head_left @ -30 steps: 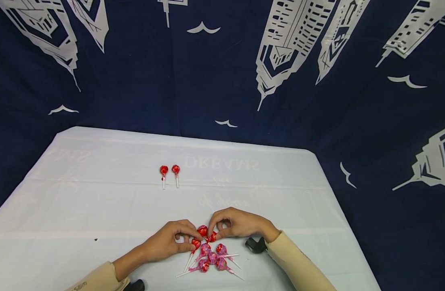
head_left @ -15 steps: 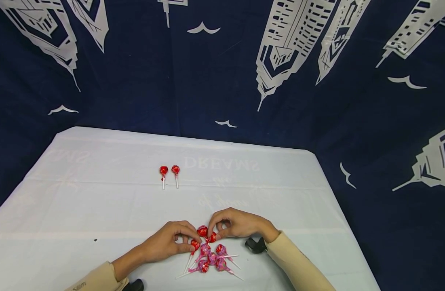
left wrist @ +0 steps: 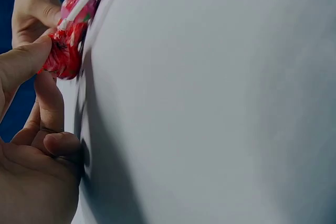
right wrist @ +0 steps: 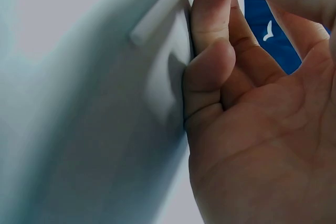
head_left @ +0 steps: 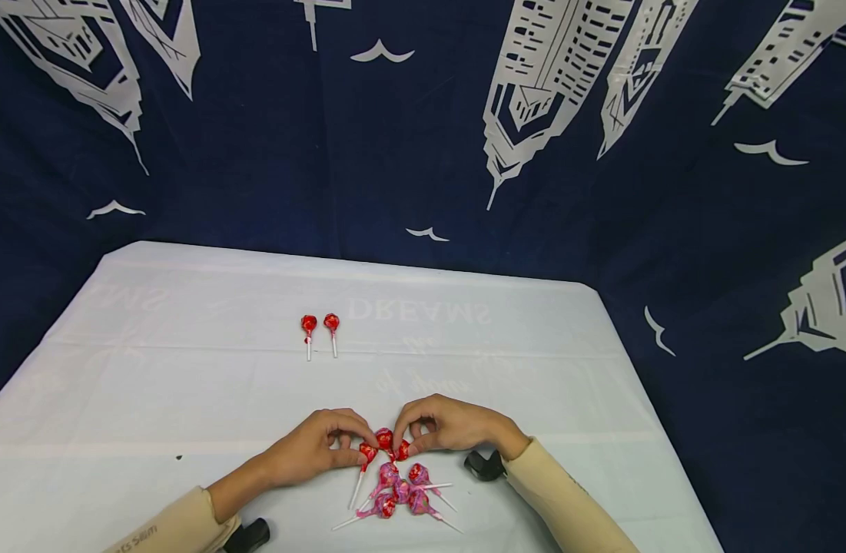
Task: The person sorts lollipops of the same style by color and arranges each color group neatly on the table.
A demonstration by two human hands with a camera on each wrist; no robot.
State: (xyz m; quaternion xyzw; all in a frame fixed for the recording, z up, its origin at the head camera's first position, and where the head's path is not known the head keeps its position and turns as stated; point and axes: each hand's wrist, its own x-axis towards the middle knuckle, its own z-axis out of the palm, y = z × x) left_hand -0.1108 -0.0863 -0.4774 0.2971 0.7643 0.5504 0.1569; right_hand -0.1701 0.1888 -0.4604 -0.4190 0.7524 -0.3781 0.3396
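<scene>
My left hand pinches a red-wrapped lollipop between thumb and fingertips, its white stick slanting down toward me. In the left wrist view, that red lollipop sits at the tips of the thumb and finger. Just to the right, my right hand pinches another red lollipop, partly covered by the fingers. A third red lollipop lies between the two hands. Below them is a cluster of several pink-wrapped lollipops, their sticks fanning outward. In the right wrist view a white stick passes beside the fingers.
Two red lollipops lie side by side farther back on the white tablecloth. A small dark speck is at the left. A dark blue printed cloth hangs behind the table. Black straps show near both wrists.
My left hand has shifted slightly up and left with its red lollipop, away from the pink cluster. The right hand stays almost in place. The head view has shifted a little.
</scene>
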